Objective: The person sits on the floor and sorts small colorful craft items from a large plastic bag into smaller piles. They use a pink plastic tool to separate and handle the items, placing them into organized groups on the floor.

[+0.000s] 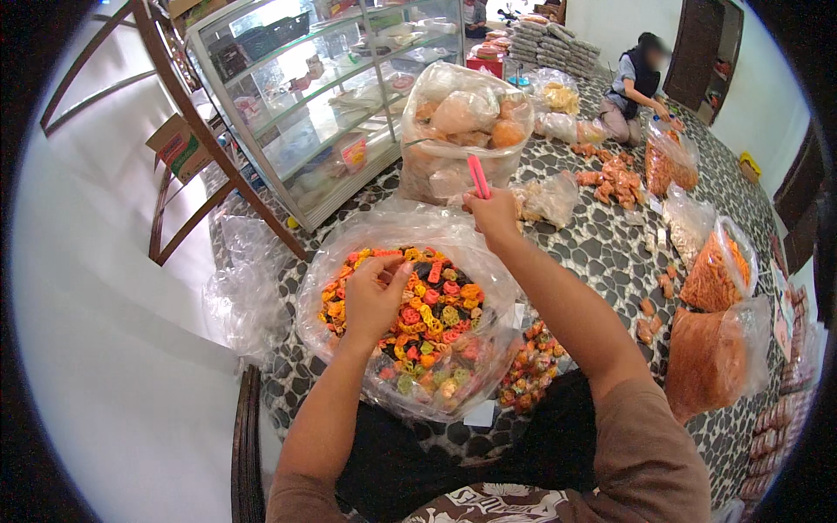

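In front of me stands a large clear plastic bag (330,258) with its mouth spread wide. Colourful wheel-shaped and tube-shaped snack pieces (425,314) fill it, in red, orange, yellow, green and black. My left hand (376,294) is over the snacks with bent fingers, its thumb near the index finger. Whether a piece is pinched there cannot be made out. My right hand (494,212), raised beyond the bag's far right rim, grips a slim pink two-armed tool (478,176) pointing upward. Small filled packets of the same snacks (533,366) lie right of the bag.
A big sack of filled bags (467,124) stands ahead, beside a glass display case (327,98). A wooden frame (216,163) leans at left. Bags of orange snacks (706,366) stand at right. A person (631,91) kneels farther off near orange packets (614,180).
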Tool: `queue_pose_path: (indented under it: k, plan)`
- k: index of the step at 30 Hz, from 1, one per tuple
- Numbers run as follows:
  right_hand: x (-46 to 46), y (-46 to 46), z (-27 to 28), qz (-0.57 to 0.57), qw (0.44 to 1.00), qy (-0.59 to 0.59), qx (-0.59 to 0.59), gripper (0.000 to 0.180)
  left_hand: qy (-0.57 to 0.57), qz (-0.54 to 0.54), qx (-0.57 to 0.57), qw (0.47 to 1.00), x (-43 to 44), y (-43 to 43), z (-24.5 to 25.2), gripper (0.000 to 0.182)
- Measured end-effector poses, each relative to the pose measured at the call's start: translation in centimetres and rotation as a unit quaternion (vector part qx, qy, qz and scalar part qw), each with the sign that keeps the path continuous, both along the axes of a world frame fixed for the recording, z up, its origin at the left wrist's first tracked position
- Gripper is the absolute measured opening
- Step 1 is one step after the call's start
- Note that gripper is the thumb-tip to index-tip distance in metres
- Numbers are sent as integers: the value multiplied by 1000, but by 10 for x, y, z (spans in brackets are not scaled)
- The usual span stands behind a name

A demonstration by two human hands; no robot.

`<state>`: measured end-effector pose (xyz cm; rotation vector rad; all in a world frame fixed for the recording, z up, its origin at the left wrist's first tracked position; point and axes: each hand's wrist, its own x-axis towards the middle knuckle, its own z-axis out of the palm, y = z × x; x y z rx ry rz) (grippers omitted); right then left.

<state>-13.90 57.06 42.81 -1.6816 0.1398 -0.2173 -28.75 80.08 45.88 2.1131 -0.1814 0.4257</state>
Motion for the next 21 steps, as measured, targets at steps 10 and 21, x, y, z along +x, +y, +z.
queue_pose_path:
  k: [10,21]
  plan:
    - [-18,-74,-129,-71,968,102,218,20,21,-155,93,983,-14,-85,16,28]
    - [-201,-127,-352,-53,873,337,-350,54,75,-167,88,979,-26,-123,12,23]
